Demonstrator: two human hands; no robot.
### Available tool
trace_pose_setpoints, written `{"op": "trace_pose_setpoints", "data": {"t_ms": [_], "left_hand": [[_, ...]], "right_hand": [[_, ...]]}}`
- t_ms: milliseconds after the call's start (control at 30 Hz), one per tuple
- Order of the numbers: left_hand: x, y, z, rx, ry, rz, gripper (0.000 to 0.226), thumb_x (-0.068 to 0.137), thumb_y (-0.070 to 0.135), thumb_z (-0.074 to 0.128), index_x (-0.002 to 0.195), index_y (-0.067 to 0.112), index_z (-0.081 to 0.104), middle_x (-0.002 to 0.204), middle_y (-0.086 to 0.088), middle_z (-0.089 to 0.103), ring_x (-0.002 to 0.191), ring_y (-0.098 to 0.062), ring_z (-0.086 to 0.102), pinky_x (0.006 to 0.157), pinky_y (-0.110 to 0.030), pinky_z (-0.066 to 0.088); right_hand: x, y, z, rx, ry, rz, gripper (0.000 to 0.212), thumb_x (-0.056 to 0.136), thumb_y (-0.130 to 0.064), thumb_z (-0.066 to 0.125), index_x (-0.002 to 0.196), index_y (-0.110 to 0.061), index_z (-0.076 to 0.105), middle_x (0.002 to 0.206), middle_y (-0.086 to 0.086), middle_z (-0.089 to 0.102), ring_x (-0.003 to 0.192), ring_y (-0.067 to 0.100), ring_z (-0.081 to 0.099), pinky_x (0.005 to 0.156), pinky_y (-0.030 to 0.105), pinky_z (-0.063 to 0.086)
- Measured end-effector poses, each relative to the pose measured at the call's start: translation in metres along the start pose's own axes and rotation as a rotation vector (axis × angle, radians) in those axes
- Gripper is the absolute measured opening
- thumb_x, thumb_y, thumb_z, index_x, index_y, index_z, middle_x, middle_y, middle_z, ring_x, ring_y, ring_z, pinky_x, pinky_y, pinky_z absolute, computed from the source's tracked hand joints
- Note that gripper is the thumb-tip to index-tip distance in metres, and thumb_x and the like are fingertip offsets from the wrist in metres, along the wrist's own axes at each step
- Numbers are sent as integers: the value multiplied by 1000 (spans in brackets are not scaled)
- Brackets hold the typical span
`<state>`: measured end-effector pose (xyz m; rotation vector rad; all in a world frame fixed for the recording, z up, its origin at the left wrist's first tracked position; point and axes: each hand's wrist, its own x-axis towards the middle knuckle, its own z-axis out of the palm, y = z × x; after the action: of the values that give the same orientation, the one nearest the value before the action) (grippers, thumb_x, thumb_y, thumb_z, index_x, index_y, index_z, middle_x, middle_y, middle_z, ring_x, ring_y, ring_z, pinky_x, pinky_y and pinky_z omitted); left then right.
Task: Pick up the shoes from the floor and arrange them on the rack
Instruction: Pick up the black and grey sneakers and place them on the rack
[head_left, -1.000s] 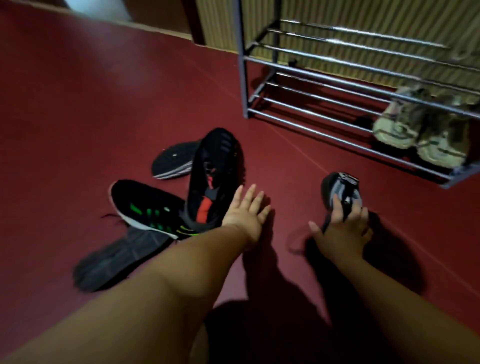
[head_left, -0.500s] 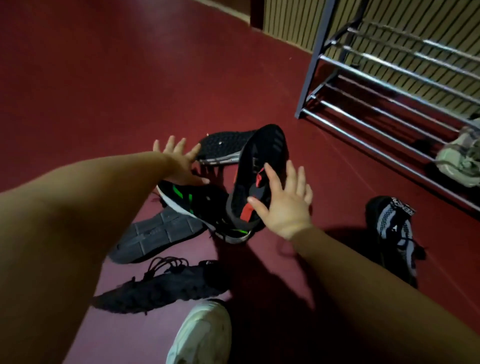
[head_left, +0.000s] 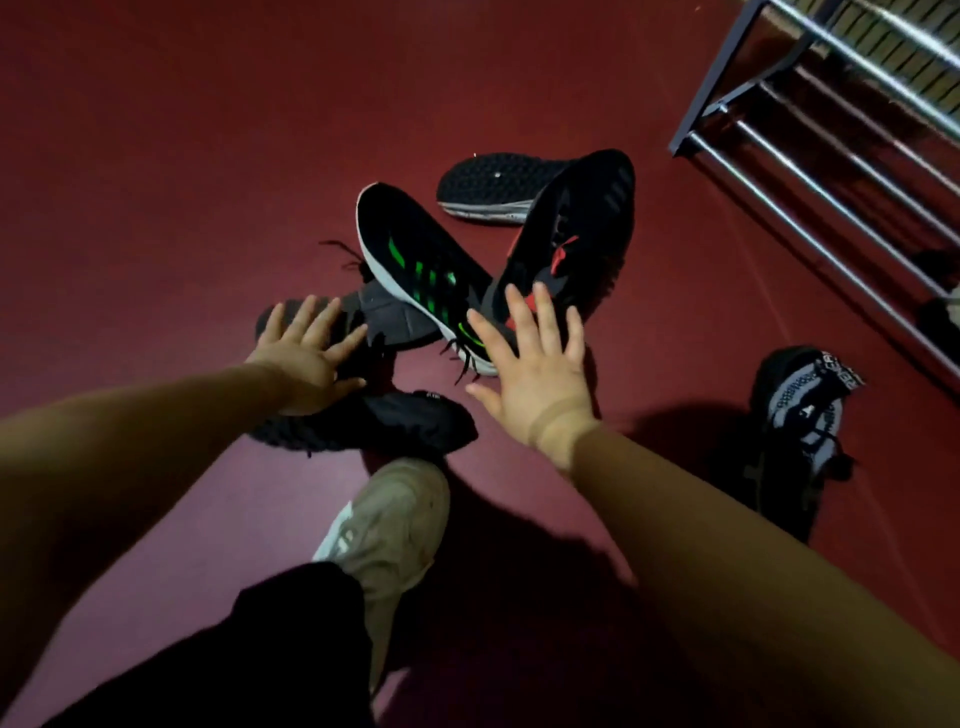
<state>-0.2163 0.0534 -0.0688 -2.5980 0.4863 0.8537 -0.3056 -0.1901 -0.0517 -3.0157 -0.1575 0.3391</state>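
The step in hand is the pick-up, and nothing is grasped yet; both hands are spread wide, fingers straight and apart, holding nothing. The left hand (head_left: 306, 358) hangs over the dark grey shoe lying sole-up (head_left: 389, 317) and the low black lace-up shoe (head_left: 405, 423) just below it; whether the palm touches either I cannot tell. The right hand (head_left: 530, 374) hovers over the heel end of the black shoe with red accents (head_left: 571, 228), its fingertips also near the black shoe with green marks and a white-edged sole (head_left: 415, 260).

These shoes lie in a crossed heap on the dark red floor (head_left: 182, 156), the green-marked one resting over the grey one and against the red-accented one; a black shoe with a studded sole (head_left: 488, 182) lies upturned behind them; a black and white patterned shoe (head_left: 800, 415) sits apart at the right. The metal bar rack (head_left: 831, 130) stands at the upper right, well apart from the heap.

The next move, as I judge it, calls for each hand to close on one shoe, best by heel or collar; the shoes overlap, so lifting one may drag or tip its neighbour, and loose laces could snag; a matched pair taken together would suit arranging.
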Motion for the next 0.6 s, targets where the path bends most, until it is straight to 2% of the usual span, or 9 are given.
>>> {"op": "trace_pose_setpoints", "data": {"t_ms": [133, 233, 333, 400, 433, 533, 600], "left_hand": [[-45, 4, 3, -13, -136, -205, 90, 81, 80, 18, 146, 31, -21, 153, -8, -28, 141, -33, -25, 112, -56, -12], [-59, -2, 15, -55, -155, -131, 106, 72, 86, 28, 143, 31, -28, 151, -10, -32, 139, -33, -28, 110, -57, -13], [-47, -18, 39, -183, -147, -32, 116, 65, 89, 38, 143, 32, -26, 151, -9, -33, 138, -30, -31, 112, -55, -16], [-38, -24, 52, -256, -45, 55, 119, 55, 95, 26, 145, 33, -20, 154, -8, -27, 140, -27, -27, 113, -51, -15], [-35, -27, 54, -332, 13, 54, 116, 55, 95, 21, 146, 33, -17, 155, -6, -24, 142, -26, -24, 113, -49, -15], [-29, -38, 61, -379, 114, -9, 97, 76, 82, 31, 148, 32, -13, 156, -6, -22, 142, -27, -22, 113, -47, -14], [-23, -42, 65, -341, 126, 46, 98, 75, 81, 26, 149, 30, -10, 156, -8, -21, 142, -27, -23, 113, -46, -15]], "right_hand": [[-44, -1, -20, -36, -95, 46, 73, 94, -58, 34, 150, -34, -6, 157, 8, -19, 142, 32, -24, 111, 54, -13], [-52, 4, -30, -100, -111, 22, 73, 94, -59, 33, 150, -34, -6, 157, 9, -19, 142, 31, -23, 112, 54, -13], [-37, 10, -20, -139, -26, -43, 73, 93, -57, 37, 151, -33, -1, 158, 10, -13, 144, 31, -19, 112, 54, -12], [-26, 4, -6, -108, 50, -30, 74, 92, -55, 43, 151, -31, 6, 159, 12, -5, 145, 33, -13, 113, 54, -9], [-23, -4, -1, -79, 36, 1, 74, 92, -56, 44, 151, -31, 7, 159, 12, -4, 145, 33, -12, 113, 54, -8], [-22, -35, 22, -67, -176, 51, 73, 94, -59, 32, 149, -34, -9, 158, 8, -18, 143, 30, -22, 113, 51, -10], [-20, -53, 34, -46, -304, -40, 72, 94, -61, 26, 148, -35, -14, 157, 6, -19, 142, 28, -24, 113, 50, -12]]}}
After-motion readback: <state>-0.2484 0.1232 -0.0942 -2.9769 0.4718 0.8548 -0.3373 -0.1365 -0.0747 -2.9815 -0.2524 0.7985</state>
